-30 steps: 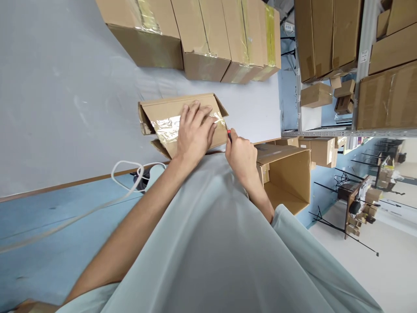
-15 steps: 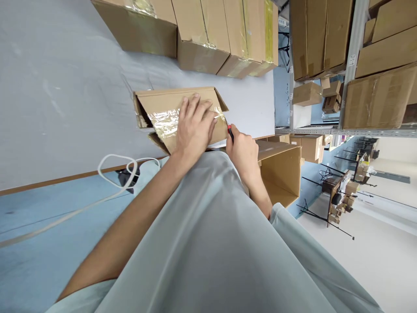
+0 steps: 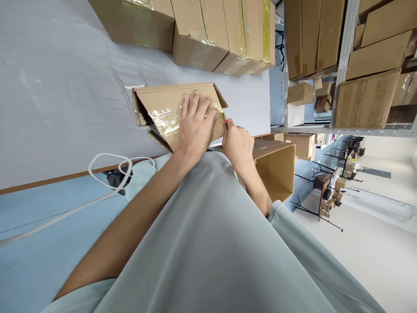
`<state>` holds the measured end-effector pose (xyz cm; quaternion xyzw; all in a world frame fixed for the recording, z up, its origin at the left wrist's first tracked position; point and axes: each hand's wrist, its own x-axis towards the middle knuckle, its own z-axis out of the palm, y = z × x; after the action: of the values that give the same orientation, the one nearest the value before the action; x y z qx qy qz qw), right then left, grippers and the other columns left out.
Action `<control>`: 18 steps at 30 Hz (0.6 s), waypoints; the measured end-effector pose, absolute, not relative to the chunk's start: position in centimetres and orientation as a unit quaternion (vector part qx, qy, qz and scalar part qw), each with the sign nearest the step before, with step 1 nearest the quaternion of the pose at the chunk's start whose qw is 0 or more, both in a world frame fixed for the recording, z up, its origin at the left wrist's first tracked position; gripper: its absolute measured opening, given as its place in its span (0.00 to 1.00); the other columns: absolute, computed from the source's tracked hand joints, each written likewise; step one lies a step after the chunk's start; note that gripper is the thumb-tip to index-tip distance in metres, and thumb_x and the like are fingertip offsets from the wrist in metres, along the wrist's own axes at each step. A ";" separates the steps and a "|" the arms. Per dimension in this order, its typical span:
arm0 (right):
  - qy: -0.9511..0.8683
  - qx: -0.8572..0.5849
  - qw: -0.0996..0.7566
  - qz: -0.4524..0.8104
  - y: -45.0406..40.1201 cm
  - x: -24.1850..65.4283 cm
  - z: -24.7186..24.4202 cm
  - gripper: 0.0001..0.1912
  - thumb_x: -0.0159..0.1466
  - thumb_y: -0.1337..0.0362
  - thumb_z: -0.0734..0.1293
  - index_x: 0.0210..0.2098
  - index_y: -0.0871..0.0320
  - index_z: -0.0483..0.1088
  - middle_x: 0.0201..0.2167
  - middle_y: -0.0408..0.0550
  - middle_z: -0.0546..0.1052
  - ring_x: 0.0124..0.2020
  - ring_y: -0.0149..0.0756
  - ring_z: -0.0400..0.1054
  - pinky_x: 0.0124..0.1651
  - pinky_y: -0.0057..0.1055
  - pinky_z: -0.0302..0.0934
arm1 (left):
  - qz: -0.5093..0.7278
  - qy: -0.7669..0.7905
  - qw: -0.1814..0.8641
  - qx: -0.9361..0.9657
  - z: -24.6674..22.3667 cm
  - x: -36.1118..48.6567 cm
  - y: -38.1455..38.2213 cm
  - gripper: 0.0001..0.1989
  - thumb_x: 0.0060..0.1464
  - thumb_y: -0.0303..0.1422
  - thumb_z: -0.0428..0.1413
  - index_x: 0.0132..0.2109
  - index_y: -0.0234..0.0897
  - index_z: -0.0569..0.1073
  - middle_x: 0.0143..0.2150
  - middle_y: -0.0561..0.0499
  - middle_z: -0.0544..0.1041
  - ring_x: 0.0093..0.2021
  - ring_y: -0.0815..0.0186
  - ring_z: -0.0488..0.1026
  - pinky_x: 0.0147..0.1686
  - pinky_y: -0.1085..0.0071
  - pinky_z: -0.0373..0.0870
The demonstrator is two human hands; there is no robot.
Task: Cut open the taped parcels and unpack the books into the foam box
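Note:
A brown cardboard box [image 3: 163, 99] with shiny clear tape lies on the grey-covered table [image 3: 74, 95], its left end partly open. My left hand [image 3: 196, 128] rests flat on its top with the fingers spread over the tape. At the box's right end, my right hand [image 3: 239, 141] is closed round a small red and black tool [image 3: 226, 123], whose tip is at the taped edge. Most of the tool is hidden inside the fist.
Several taped boxes [image 3: 202, 52] stand along the table's far side. An open cardboard box [image 3: 276, 169] is right of my right forearm. A white cable [image 3: 107, 191] loops at the table's front edge. Shelves with boxes [image 3: 365, 100] stand at the right.
My right hand has moved slightly up and left with the tool, which now shows less beyond the fingers. My left hand stays on the box. The whole view has shifted a little.

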<state>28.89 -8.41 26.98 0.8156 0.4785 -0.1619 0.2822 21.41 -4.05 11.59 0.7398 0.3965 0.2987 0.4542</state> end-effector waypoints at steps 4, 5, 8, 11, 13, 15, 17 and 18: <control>0.466 0.821 0.300 -0.140 -8.5 29.5 26.4 0.22 0.85 0.68 0.57 0.74 0.60 0.68 0.57 0.67 0.86 0.58 0.49 0.86 0.60 0.39 0.77 | 0.273 0.405 0.449 0.748 11.9 21.5 -3.7 0.32 0.81 0.54 0.34 0.62 0.48 0.78 0.78 0.53 0.75 0.90 0.55 0.46 0.90 0.37 0.33; 0.457 0.824 0.307 -0.138 -8.8 29.9 26.4 0.23 0.85 0.69 0.57 0.74 0.60 0.69 0.57 0.67 0.86 0.58 0.49 0.86 0.59 0.38 0.77 | 0.259 0.410 0.444 0.753 12.1 21.4 -3.7 0.32 0.81 0.53 0.34 0.62 0.47 0.79 0.80 0.53 0.74 0.90 0.56 0.46 0.90 0.39 0.33; 0.447 0.827 0.307 -0.149 -10.1 31.4 26.8 0.25 0.84 0.68 0.57 0.76 0.59 0.70 0.55 0.66 0.87 0.58 0.51 0.85 0.60 0.39 0.76 | 0.229 0.408 0.427 0.774 12.4 21.0 -3.9 0.32 0.81 0.52 0.34 0.61 0.44 0.79 0.82 0.52 0.71 0.91 0.58 0.42 0.91 0.43 0.33; 0.459 0.835 0.260 -0.159 -11.4 32.9 26.8 0.27 0.85 0.65 0.57 0.79 0.56 0.68 0.55 0.63 0.88 0.57 0.53 0.85 0.60 0.42 0.75 | 0.244 0.390 0.420 0.782 11.9 20.7 -4.4 0.30 0.82 0.51 0.36 0.60 0.43 0.80 0.81 0.50 0.73 0.92 0.57 0.38 0.90 0.40 0.34; 0.462 0.853 0.193 -0.152 -12.2 34.2 25.9 0.27 0.85 0.61 0.56 0.79 0.57 0.68 0.55 0.63 0.88 0.56 0.56 0.85 0.61 0.44 0.74 | 0.286 0.382 0.418 0.773 11.2 20.6 -4.7 0.28 0.83 0.50 0.38 0.60 0.43 0.80 0.80 0.45 0.74 0.91 0.54 0.45 0.89 0.37 0.36; 0.464 0.870 0.097 -0.135 -12.9 36.2 23.8 0.28 0.86 0.57 0.55 0.78 0.58 0.69 0.54 0.63 0.88 0.55 0.58 0.84 0.62 0.47 0.73 | 0.332 0.374 0.417 0.759 10.5 20.7 -5.0 0.26 0.84 0.49 0.42 0.59 0.42 0.81 0.78 0.41 0.76 0.89 0.52 0.54 0.89 0.36 0.39; 0.459 0.881 0.005 -0.119 -13.2 38.9 20.6 0.29 0.86 0.53 0.55 0.77 0.58 0.70 0.54 0.62 0.88 0.55 0.59 0.84 0.63 0.49 0.73 | 0.355 0.370 0.416 0.751 10.3 20.7 -5.1 0.23 0.84 0.48 0.46 0.58 0.42 0.82 0.76 0.41 0.78 0.87 0.50 0.58 0.89 0.37 0.43; 0.451 0.884 -0.027 -0.116 -13.1 40.4 18.6 0.29 0.86 0.51 0.56 0.76 0.58 0.70 0.54 0.62 0.88 0.56 0.60 0.84 0.63 0.49 0.73 | 0.357 0.371 0.415 0.750 10.4 20.7 -5.1 0.21 0.83 0.47 0.48 0.58 0.43 0.82 0.75 0.41 0.79 0.87 0.50 0.59 0.88 0.37 0.44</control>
<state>40.37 -13.15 18.55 0.8844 0.4513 -0.1158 -0.0273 20.72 -5.07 10.45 0.7498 0.3715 0.3570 0.4151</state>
